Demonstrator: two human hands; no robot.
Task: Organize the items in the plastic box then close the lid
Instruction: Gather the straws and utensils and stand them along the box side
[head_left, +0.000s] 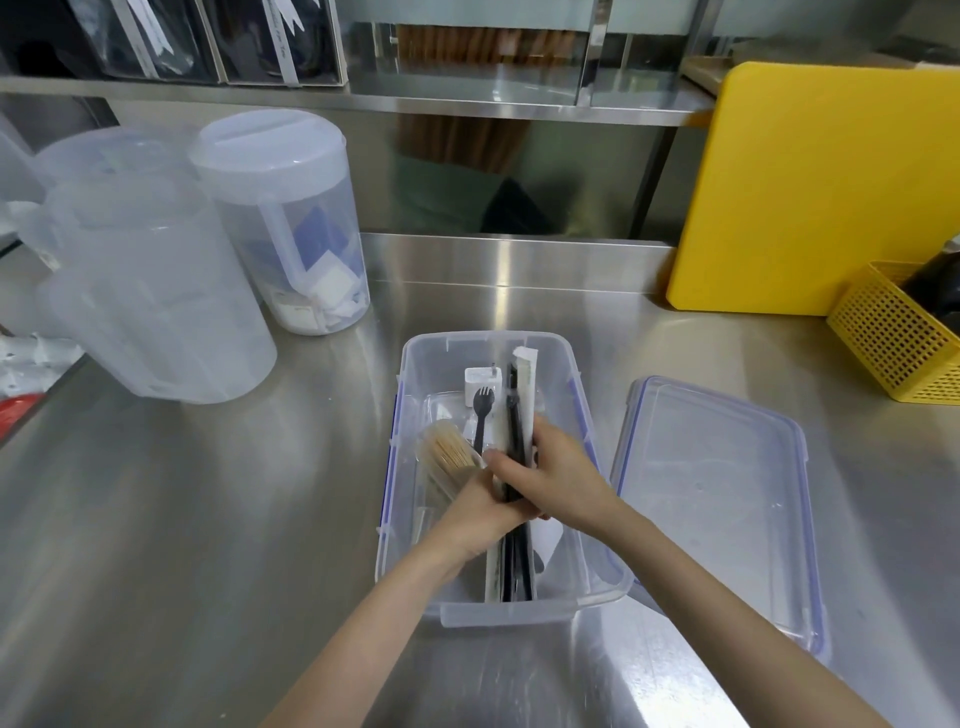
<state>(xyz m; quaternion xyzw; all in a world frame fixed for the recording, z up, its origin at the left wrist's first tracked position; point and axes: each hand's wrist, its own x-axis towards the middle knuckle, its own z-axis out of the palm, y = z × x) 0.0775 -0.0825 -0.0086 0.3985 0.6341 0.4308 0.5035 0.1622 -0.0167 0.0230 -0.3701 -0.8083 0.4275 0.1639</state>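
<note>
The plastic box (566, 364) sits open in the middle of the worktop (208, 519), and both hands reach into it. The right hand (561, 478) has its fingers (511, 465) wrapped around a bundle of long black cutlery and paper sleeves (517, 415), likely squaring it lengthwise along the box. The left hand (478, 509) steadies the bundle, its fingers hidden underneath. Toothpicks (448, 452), a black fork (482, 415) and a white charger (480, 379) lie left of the bundle. The lid (717, 499) waits just right of the box, ready for closing.

Left hand (480, 506) and right hand (556, 478) meet, fingers (501, 460) curled in grip.
</note>
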